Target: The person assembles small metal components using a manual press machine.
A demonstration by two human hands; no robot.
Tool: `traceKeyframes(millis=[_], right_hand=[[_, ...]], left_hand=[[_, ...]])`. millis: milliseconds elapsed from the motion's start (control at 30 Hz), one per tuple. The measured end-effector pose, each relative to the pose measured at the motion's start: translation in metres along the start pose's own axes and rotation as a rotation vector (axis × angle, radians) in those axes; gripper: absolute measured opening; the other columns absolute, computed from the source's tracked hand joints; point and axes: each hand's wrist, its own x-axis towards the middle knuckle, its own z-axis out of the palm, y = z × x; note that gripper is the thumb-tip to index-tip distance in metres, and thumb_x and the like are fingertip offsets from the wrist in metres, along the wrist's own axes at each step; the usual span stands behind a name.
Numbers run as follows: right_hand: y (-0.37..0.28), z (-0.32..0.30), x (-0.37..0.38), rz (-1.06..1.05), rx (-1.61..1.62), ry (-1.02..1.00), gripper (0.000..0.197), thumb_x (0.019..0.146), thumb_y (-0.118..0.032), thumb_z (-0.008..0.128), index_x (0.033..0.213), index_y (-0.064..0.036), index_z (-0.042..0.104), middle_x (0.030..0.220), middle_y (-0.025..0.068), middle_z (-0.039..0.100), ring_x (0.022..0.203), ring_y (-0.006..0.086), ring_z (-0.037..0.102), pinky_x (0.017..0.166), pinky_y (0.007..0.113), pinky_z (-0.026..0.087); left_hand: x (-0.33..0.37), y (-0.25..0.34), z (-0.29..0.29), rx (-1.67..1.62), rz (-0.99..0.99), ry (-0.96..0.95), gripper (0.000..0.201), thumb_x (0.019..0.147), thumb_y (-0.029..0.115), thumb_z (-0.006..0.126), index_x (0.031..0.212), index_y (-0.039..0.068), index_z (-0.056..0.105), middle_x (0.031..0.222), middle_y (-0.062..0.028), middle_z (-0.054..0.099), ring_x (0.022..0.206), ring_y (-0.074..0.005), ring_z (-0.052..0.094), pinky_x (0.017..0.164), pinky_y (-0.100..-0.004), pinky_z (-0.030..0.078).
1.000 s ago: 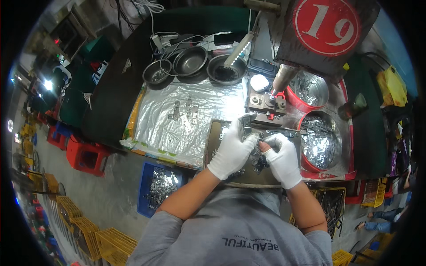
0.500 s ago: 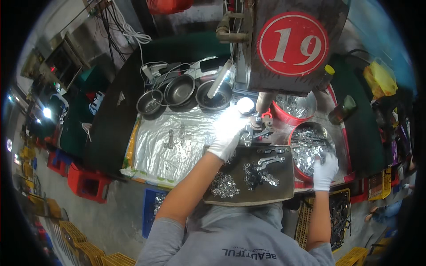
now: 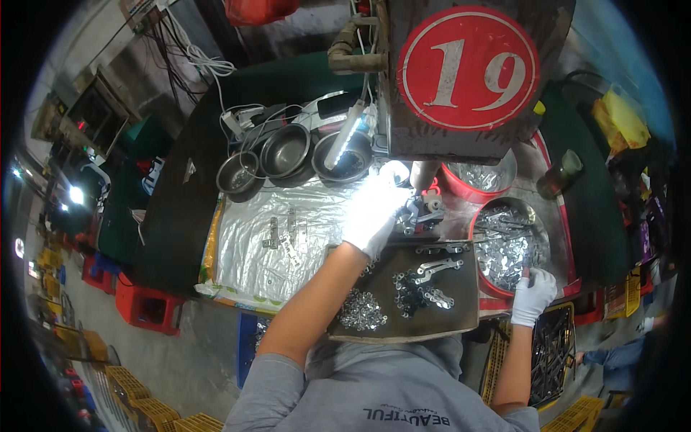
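1. Work looks partway along: a few long metal pieces point(image 3: 440, 268) lie set out on the tray point(image 3: 461, 317), while a heap of small metal parts point(image 3: 362, 311) and the stocked red bucket point(image 3: 497, 289) suggest plenty is left.
2. The left hand point(image 3: 374, 219) is at the fixture point(image 3: 426, 214), where a metal piece point(image 3: 409, 219) sits; glare hides its grip, so I cannot tell its state.
3. The right hand point(image 3: 534, 295) is at the bucket's near rim, fingers bunched; whether its grip is clamped on a part, I cannot tell.
4. Overhead, the machine head point(image 3: 446, 144) partly blocks a second bucket point(image 3: 464, 189); bowls point(image 3: 286, 153) and a lamp point(image 3: 344, 137) occupy the desk's point(image 3: 245, 245) far side.
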Motion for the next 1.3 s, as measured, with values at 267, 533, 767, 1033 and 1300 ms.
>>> traceKeyframes(millis=[267, 533, 767, 1033, 1300], right_hand=[[-0.001, -0.001, 0.0, 0.016, 0.022, -0.017, 0.016, 0.082, -0.02, 0.07, 0.084, -0.0044, 0.067, 0.09, 0.0119, 0.068, 0.092, 0.0324, 0.061, 0.086, 0.044, 0.044], [-0.003, -0.002, 0.0, 0.057, 0.004, -0.04, 0.017, 0.083, -0.02, 0.07, 0.084, -0.0039, 0.067, 0.091, 0.0124, 0.068, 0.092, 0.0327, 0.061, 0.085, 0.044, 0.045], [-0.001, 0.0, -0.001, 0.049, 0.019, -0.026, 0.017, 0.083, -0.021, 0.069, 0.084, -0.0039, 0.068, 0.09, 0.0126, 0.068, 0.092, 0.033, 0.061, 0.085, 0.045, 0.045], [-0.001, 0.0, -0.002, 0.048, 0.028, -0.022, 0.018, 0.083, -0.021, 0.069, 0.085, -0.0033, 0.068, 0.09, 0.0136, 0.068, 0.092, 0.0338, 0.061, 0.084, 0.045, 0.046], [0.0, 0.001, -0.002, 0.055, 0.033, -0.024, 0.018, 0.083, -0.021, 0.07, 0.085, -0.0034, 0.068, 0.089, 0.0139, 0.068, 0.091, 0.0334, 0.061, 0.084, 0.046, 0.046]], left_hand=[[-0.004, 0.007, 0.002, -0.193, -0.074, -0.037, 0.032, 0.091, 0.004, 0.061, 0.123, 0.005, 0.053, 0.096, -0.0045, 0.059, 0.075, -0.0124, 0.061, 0.064, -0.0246, 0.051], [0.004, -0.016, 0.0, 0.186, 0.089, 0.068, 0.033, 0.09, 0.018, 0.059, 0.119, 0.004, 0.053, 0.104, -0.0153, 0.058, 0.088, -0.0247, 0.062, 0.078, -0.0373, 0.051], [0.007, -0.025, -0.005, 0.38, 0.155, 0.077, 0.042, 0.089, 0.03, 0.058, 0.124, 0.007, 0.053, 0.111, -0.0191, 0.057, 0.101, -0.0337, 0.059, 0.087, -0.0423, 0.048], [0.004, -0.016, -0.005, 0.287, 0.116, 0.048, 0.041, 0.089, 0.029, 0.06, 0.123, 0.008, 0.054, 0.109, -0.0181, 0.059, 0.098, -0.0308, 0.061, 0.085, -0.0409, 0.049], [0.005, 0.033, 0.003, -0.217, -0.116, 0.117, 0.016, 0.092, 0.021, 0.063, 0.098, 0.006, 0.06, 0.086, -0.0018, 0.06, 0.072, -0.0101, 0.058, 0.065, -0.0257, 0.05]])
